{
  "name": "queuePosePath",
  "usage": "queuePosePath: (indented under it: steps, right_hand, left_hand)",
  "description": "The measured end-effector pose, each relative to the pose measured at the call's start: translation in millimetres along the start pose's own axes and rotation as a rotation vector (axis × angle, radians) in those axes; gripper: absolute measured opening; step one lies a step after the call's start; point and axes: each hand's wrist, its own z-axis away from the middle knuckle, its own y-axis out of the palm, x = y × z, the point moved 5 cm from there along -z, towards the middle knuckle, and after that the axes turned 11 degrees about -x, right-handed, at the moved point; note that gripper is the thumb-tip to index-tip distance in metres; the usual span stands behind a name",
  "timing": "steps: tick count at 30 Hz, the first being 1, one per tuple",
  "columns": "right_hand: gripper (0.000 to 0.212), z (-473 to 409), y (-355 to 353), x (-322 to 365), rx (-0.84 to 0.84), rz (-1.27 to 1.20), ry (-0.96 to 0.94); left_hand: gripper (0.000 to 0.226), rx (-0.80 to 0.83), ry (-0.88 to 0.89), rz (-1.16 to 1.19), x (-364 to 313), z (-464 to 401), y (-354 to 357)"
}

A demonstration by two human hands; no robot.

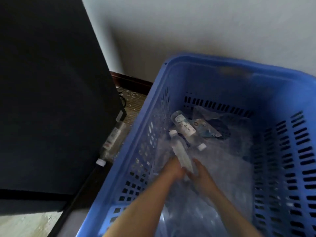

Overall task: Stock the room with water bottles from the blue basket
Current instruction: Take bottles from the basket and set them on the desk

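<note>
Both my hands reach down into the blue basket (201, 62). Between them is a clear water bottle (179, 149) with a white cap, tilted with its cap pointing up and away. My left hand (174, 168) grips its lower left side and my right hand (200, 175) grips its lower right side. A second water bottle (186, 128) with a white label lies on the basket floor just beyond, its cap toward me. Crumpled clear plastic wrap (222, 161) covers the basket bottom.
A third bottle (111, 142) lies on the floor outside the basket, wedged between it and a large black panel (51, 100) at the left. A pale wall (205, 28) with a dark baseboard stands behind. A flat printed packet (205, 129) lies in the basket.
</note>
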Motion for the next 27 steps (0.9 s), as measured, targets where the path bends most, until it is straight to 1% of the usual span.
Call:
queuePosePath:
  steps: [2, 3, 5, 7, 8, 10, 12, 13, 16, 17, 18, 19, 21, 24, 25, 27]
  right_hand:
    - [0.067, 4.5, 9.5, -4.2, -0.024, 0.062, 0.001]
    - [0.071, 4.4, 12.9, -4.6, -0.046, 0.072, 0.014]
    - [0.071, 0.2, 15.9, -2.6, -0.089, 0.102, 0.048]
    - [0.069, -10.7, 20.3, -2.0, -0.137, 0.173, 0.076]
    - [0.072, -15.1, 22.8, -1.9, -0.148, 0.215, 0.086]
    - [0.078, -21.2, 26.9, 0.2, -0.16, 0.309, 0.095]
    - [0.08, -24.9, 28.1, 2.4, -0.168, 0.387, 0.098]
    - [0.08, -25.1, 28.6, 4.1, -0.176, 0.412, 0.088]
    - [0.082, -26.4, 30.5, 4.6, -0.194, 0.448, 0.057]
    - [0.082, -26.1, 31.2, 4.1, -0.191, 0.456, 0.054]
    - [0.082, -25.3, 30.9, 3.9, -0.196, 0.451, 0.049]
    - [0.081, -25.3, 30.0, 3.4, -0.211, 0.431, 0.043]
    - [0.08, -24.4, 28.5, 1.8, -0.229, 0.374, 0.028]
    - [0.081, -18.6, 24.9, -13.5, -0.209, 0.263, 0.093]
    - [0.081, -14.4, 23.2, -21.3, -0.193, 0.202, 0.131]
    - [0.076, -1.3, 18.4, -29.2, -0.128, -0.047, 0.195]
  left_hand:
    - [0.05, -0.002, 0.017, 0.034, -0.9, 3.4, 1.8]
    - [0.051, 0.02, 0.016, 0.039, 2.7, 4.1, 4.0]
    - [0.046, 0.075, -0.032, -0.016, 12.9, 1.8, 10.7]
    - [0.043, 0.057, -0.11, -0.007, 20.9, -1.1, 8.2]
    - [0.042, 0.069, -0.122, -0.034, 22.9, -3.2, 6.4]
    - [0.043, 0.123, -0.143, -0.163, 32.0, -7.4, 3.5]
    - [0.055, 0.12, -0.135, -0.279, 42.7, -11.5, 0.0]
    - [0.058, 0.083, -0.132, -0.275, 43.7, -11.8, -4.5]
    - [0.049, -0.103, -0.11, -0.33, 36.0, -9.7, -8.1]
    - [0.046, -0.155, -0.139, -0.318, 35.3, -6.0, -5.0]
    - [0.042, -0.186, -0.185, -0.29, 38.6, -3.0, -1.1]
    - [0.04, -0.179, -0.24, -0.278, 44.6, 2.2, 2.6]
    - [0.039, -0.148, -0.286, -0.292, 58.8, 12.6, 6.5]
    - [0.046, -0.111, -0.396, -0.302, 78.2, 19.3, 9.8]
    - [0.048, -0.142, -0.408, -0.297, 80.1, 18.3, 9.4]
    - [0.046, -0.204, -0.387, -0.218, 77.6, 24.5, 6.0]
